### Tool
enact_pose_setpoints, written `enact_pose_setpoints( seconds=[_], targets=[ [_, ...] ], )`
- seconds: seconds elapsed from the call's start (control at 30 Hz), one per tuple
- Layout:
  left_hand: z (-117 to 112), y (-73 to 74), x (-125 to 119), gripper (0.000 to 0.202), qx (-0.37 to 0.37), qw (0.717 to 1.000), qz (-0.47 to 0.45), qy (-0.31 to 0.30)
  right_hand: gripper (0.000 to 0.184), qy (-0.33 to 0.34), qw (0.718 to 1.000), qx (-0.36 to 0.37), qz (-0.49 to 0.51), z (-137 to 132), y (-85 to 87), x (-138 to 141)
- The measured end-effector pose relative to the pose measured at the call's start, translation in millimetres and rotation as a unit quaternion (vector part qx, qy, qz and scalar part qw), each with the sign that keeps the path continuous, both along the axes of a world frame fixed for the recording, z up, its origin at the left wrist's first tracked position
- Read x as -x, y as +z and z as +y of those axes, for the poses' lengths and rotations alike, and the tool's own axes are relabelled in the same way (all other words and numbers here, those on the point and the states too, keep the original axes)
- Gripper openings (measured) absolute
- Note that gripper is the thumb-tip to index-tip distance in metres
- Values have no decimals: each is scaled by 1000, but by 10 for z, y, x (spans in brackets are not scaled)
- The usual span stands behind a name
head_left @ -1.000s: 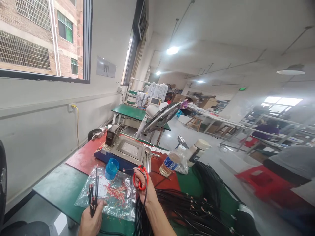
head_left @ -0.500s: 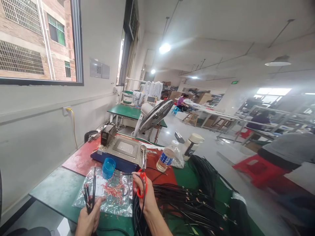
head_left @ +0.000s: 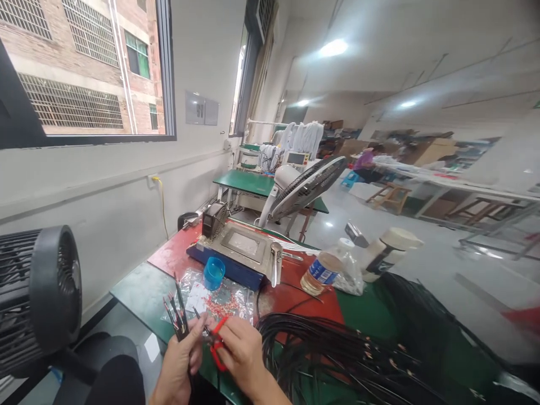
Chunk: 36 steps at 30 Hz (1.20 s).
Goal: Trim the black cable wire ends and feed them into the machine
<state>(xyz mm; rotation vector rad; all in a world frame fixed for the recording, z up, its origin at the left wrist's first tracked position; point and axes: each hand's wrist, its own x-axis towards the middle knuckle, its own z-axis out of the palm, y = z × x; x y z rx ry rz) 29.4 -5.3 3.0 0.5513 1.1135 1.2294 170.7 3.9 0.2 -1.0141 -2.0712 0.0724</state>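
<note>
My left hand (head_left: pixel 181 354) is closed around a bundle of black cables (head_left: pixel 181 323). Their ends point up, and red and pale inner wires show at several tips. Close beside it, my right hand (head_left: pixel 247 351) grips a pair of red-handled scissors (head_left: pixel 218 329). The scissor blades reach toward the left thumb and a cable end there, though the exact contact is hard to make out. Behind both hands lies a clear plastic bag (head_left: pixel 242 293) strewn with small red and pale clippings (head_left: pixel 221 306). A blue cup-shaped container (head_left: pixel 214 274) stands at the bag's far edge.
A blue-based metal device (head_left: pixel 236 250) sits behind the bag. To its right stand a labelled bottle (head_left: pixel 321 274) and a white jug (head_left: pixel 390 253). Black cables (head_left: pixel 320 343) heap over the table's right side. A black fan (head_left: pixel 42 292) is at left, another fan (head_left: pixel 307 188) beyond the table.
My right hand has brought the scissors left, up to the cables in my left hand. The view has turned left, so the scene sits further right and the black fan appears.
</note>
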Motion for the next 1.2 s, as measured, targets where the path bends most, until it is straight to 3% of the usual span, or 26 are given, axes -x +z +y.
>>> enact_pose_setpoints(
  seconds=[0.1, 0.2, 0.3, 0.4, 0.57, 0.7, 0.9, 1.2],
  targets=[
    [14, -120, 81, 45, -16, 998, 41, 36, 11, -32, 991, 118, 53, 46, 68, -48],
    [23, -185, 126, 60, -12, 996, 73, 55, 10, 8, 962, 256, 95, 65, 121, -114],
    [19, -190, 125, 74, 8, 995, 88, 47, 19, 99, 911, 376, 137, 36, 113, -141],
    [8, -171, 108, 76, 14, 995, 93, 30, 35, 172, 860, 439, 192, -9, 64, -127],
    [-9, -146, 86, 74, 15, 995, 96, 13, 61, 193, 764, 556, 263, -41, 29, -96],
    [-12, -130, 77, 65, 13, 996, 88, 11, 61, 196, 725, 589, 298, -38, 26, -80],
    [-1, -123, 74, 56, 9, 997, 74, 5, 58, 185, 701, 605, 330, -43, 0, -59],
    [4, -207, 76, 60, 3, 996, 87, 6, 58, 186, 657, 634, 363, -54, 12, -66]
  ],
)
